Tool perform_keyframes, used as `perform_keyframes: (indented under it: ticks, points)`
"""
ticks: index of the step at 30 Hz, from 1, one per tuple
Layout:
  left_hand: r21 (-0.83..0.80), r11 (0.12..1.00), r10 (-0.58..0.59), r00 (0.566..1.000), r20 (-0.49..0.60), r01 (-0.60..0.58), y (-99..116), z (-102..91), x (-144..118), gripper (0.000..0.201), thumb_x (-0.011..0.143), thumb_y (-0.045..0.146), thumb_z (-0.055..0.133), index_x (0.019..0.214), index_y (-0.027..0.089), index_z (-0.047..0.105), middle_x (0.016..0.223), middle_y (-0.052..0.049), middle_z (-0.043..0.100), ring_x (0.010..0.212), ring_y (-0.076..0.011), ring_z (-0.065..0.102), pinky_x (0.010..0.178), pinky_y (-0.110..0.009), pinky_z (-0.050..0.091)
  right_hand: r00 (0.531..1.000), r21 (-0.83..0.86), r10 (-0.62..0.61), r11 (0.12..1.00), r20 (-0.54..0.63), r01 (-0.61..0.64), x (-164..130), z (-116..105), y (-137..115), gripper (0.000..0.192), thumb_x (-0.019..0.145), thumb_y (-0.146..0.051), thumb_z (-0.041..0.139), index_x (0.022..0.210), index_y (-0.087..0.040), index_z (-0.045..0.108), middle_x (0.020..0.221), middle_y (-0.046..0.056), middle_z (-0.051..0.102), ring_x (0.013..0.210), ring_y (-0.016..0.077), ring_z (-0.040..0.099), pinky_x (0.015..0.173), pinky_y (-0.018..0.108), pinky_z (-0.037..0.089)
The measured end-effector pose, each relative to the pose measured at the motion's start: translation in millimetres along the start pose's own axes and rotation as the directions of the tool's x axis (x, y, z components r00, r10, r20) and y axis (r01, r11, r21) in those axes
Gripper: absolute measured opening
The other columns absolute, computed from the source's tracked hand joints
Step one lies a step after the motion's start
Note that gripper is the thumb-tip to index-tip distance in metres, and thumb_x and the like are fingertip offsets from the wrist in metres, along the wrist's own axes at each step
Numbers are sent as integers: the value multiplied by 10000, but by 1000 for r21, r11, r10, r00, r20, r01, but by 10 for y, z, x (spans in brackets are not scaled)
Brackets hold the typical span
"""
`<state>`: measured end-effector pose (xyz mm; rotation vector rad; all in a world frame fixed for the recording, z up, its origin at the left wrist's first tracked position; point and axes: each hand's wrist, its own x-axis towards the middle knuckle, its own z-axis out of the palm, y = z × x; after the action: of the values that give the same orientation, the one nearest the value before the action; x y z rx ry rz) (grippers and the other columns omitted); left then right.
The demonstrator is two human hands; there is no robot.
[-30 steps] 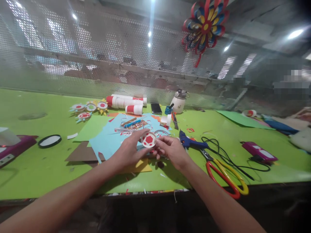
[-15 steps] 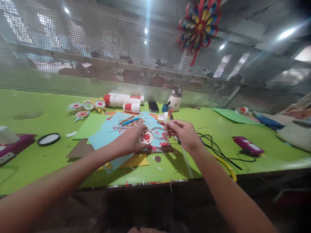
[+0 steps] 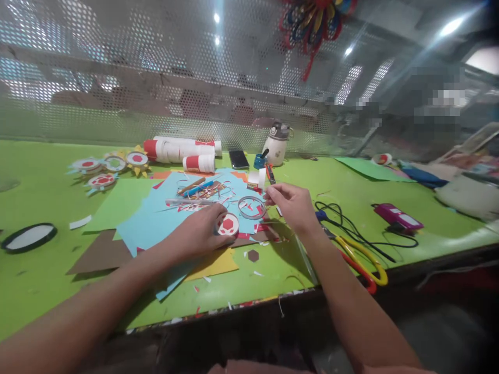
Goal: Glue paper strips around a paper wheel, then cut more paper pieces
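Note:
My left hand (image 3: 202,226) is closed around the edge of a round white paper piece (image 3: 227,225) with red hexagon-like patches, like a small football face. My right hand (image 3: 290,205) pinches the right edge of a thin greyish ring (image 3: 251,208), which hangs just right of the patterned disc and apart from it. Under both hands lie a blue paper sheet (image 3: 146,208) and red and white scraps. Behind them, pens (image 3: 198,189) rest among thin paper strips, and a white tape roll (image 3: 256,179) stands near my right fingertips.
Scissors (image 3: 364,254) with yellow and red handles lie by my right forearm, near the table edge, beside a black cable (image 3: 354,241) and a purple box (image 3: 397,217). Decorated discs (image 3: 102,181), paper cups (image 3: 199,163), a phone (image 3: 238,159) and a bottle (image 3: 276,145) stand farther back.
The view has tilted down and shifted right. The ring has moved slightly up and away from the patterned disc, along with my right hand. Both hands keep their hold.

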<state>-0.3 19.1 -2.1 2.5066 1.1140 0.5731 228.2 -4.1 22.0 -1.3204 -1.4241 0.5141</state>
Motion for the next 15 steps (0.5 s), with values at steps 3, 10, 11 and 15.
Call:
perform_keyframes:
  ticks: [3, 10, 11, 15]
  points:
    - [-27, 1000, 4, 1000, -11, -4, 7, 2, -16, 339, 762, 413, 592, 1005, 183, 546, 899, -83, 629, 778, -249, 578, 658, -351, 422, 999, 0, -21, 1000, -35, 21, -49, 4, 4, 209, 827, -351, 588, 760, -167, 661, 677, 30, 668, 619, 167, 635, 612, 305, 506]
    - [-13, 999, 35, 999, -41, -36, -65, 71, -35, 423, 787, 473, 587, 1117, 210, 577, 1005, -109, 653, 906, -295, 598, 751, -402, 449, 997, -63, -46, 997, -55, 42, -78, 71, 52, 186, 824, -314, 593, 750, -163, 671, 634, 26, 651, 582, 161, 593, 575, 290, 474]
    - [-6, 999, 37, 998, -41, -37, -66, 75, -38, 428, 794, 490, 577, 1118, 211, 579, 1008, -112, 653, 917, -302, 598, 758, -408, 449, 997, -77, -46, 996, -54, 42, -75, 85, 56, 180, 816, -308, 599, 734, -165, 671, 625, 22, 647, 580, 160, 587, 576, 289, 466]
    - [15, 999, 38, 999, -28, -38, -44, 64, -50, 413, 806, 513, 558, 1084, 209, 587, 982, -112, 653, 895, -302, 599, 733, -405, 447, 997, -127, -35, 992, -67, 26, -61, 122, 67, 162, 781, -286, 620, 685, -167, 671, 619, 20, 648, 568, 159, 568, 570, 288, 445]
